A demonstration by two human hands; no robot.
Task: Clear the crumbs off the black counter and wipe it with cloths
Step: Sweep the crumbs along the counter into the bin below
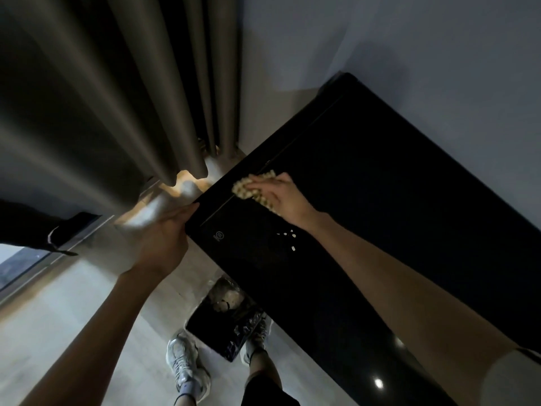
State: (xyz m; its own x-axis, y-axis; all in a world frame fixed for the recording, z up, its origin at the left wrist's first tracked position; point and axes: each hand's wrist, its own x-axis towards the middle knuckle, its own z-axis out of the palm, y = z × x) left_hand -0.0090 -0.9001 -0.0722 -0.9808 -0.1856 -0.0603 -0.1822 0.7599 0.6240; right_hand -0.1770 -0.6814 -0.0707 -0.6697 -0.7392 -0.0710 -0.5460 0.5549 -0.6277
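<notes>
Crumb-clearing: flat right hand pushing pale crumb heap across glossy black bench toward relaxed, uncurled left hand at edge; probably strays next.

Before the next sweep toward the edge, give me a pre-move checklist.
1. Contact: right hand lies over the crumb pile: ok.
2. Catch: left hand touches the black counter at its edge: ok.
3. Leftovers: stray crumbs lie apart from the pile, near the right wrist: not ok.
4. Drop zone: bin stands on the floor by the counter; whether it sits under the left hand: cannot tell.
</notes>
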